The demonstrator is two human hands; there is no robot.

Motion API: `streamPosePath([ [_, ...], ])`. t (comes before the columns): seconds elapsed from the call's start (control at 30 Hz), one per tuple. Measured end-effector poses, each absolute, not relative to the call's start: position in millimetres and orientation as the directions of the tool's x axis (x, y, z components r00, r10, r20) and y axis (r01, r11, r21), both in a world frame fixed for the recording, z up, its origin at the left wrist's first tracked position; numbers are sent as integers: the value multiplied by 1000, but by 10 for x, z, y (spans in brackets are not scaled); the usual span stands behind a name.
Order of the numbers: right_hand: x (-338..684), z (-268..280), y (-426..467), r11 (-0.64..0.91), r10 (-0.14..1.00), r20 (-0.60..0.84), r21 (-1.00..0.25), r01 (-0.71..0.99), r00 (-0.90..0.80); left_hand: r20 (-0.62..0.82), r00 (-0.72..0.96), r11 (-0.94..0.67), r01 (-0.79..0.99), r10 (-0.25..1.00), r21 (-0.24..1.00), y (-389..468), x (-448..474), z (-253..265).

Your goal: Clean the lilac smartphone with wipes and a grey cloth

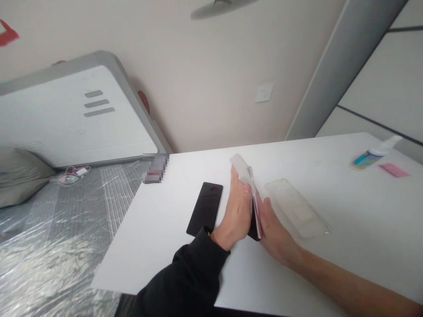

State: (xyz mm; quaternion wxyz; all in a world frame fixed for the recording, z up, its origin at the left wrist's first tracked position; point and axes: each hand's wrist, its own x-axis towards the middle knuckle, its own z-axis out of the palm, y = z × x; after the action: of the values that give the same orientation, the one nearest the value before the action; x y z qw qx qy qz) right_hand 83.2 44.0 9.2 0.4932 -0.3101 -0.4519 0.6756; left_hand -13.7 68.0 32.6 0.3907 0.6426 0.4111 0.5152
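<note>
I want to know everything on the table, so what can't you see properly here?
Head view only:
- The thin pinkish device held on edge between left hand and right hand: its faces are hidden by the palms.
- The item at the table corner: blurred out.
- The spray bottle: label too small to read.
- The grey thing overhead: cut by the top edge.

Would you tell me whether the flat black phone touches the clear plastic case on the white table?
Apart: the head view shows the black phone and clear case separated by both hands.

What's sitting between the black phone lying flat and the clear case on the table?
In the head view, the left hand and right hand, pressed around an upright phone, lie between the black phone and the clear case.
</note>
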Motion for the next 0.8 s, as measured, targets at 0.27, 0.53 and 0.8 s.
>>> streamPosePath([
  [0.27,1042,114,605,276,936,272,-961,-14,-225,-7,166,87,-484,986,871,474,130,238],
  [0.53,1295,193,924,509,853,421,-802,312,-308,-229,337,407,-733,913,545,397,51,420],
  [0.8,1273,237,864,579,815,452,-660,478,-364,-321,265,388,-819,909,424,523,-176,584],
])
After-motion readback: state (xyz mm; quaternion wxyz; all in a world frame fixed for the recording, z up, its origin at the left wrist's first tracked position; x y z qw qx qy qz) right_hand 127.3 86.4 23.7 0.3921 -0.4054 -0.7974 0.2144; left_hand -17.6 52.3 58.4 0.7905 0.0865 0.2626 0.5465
